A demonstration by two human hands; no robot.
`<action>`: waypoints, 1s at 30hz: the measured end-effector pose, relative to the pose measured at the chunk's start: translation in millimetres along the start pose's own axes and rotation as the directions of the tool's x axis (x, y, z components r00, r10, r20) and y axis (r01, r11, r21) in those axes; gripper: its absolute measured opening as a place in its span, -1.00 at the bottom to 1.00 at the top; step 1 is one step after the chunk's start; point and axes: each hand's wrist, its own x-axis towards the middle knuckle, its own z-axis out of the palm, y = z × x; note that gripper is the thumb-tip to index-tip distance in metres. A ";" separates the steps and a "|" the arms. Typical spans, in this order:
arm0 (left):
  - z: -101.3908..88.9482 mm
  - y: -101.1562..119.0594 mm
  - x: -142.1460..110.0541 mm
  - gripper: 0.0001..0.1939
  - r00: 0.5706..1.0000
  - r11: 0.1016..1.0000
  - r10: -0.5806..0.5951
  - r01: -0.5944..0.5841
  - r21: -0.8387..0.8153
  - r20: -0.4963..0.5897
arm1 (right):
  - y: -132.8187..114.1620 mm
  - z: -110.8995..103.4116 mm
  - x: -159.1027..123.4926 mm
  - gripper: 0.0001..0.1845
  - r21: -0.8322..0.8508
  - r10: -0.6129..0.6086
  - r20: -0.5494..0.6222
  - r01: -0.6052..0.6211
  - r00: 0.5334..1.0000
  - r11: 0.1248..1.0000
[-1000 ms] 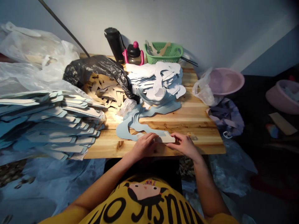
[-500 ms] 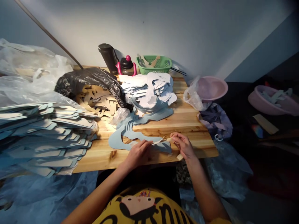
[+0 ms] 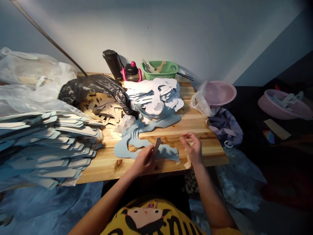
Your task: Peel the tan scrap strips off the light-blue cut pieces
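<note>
Your left hand [image 3: 143, 160] grips the piece [image 3: 156, 145], tilted up past your fingertips, over the blue sheets [image 3: 169, 152]. Your right hand [image 3: 193, 148] is apart, too blurred to tell if its fingers hold the scrap [image 3: 187, 164] below them. Pinch lightly, to avoid creasing.

- Left on tabletop [image 3: 195, 129]: stack of cut panels [image 3: 53, 147].
- Along back, left to right: tumbler [image 3: 113, 65], bottle [image 3: 131, 69], basket [image 3: 166, 75].
- Before basket: cutout pile [image 3: 141, 86].
- Right of tabletop: basins [image 3: 223, 94].
- Between left hand [image 3: 144, 160] and right hand [image 3: 194, 148]: end of curved sheets [image 3: 170, 152].
</note>
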 end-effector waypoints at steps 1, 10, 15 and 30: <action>-1.3 0.3 0.9 -0.68 1.000 0.999 -0.023 0.023 -0.028 0.012 | -1.1 9.1 -7.0 -0.89 -0.135 -0.070 0.089 0.081 0.994 0.987; -3.3 3.5 1.6 -0.63 0.996 0.983 -0.075 0.082 -0.164 0.053 | 5.3 63.3 -32.7 -0.82 -0.411 -0.315 0.219 0.380 0.923 0.828; -3.2 -1.1 0.7 -0.59 0.998 0.987 -0.050 0.056 -0.151 0.045 | 2.6 63.6 -31.6 -0.78 -0.500 -0.361 0.249 0.439 0.898 0.746; -2.0 4.7 -1.2 -0.45 0.996 0.997 0.058 -0.054 -0.059 0.070 | 3.5 22.2 -9.2 -0.76 0.176 0.240 -0.085 -0.223 0.967 0.959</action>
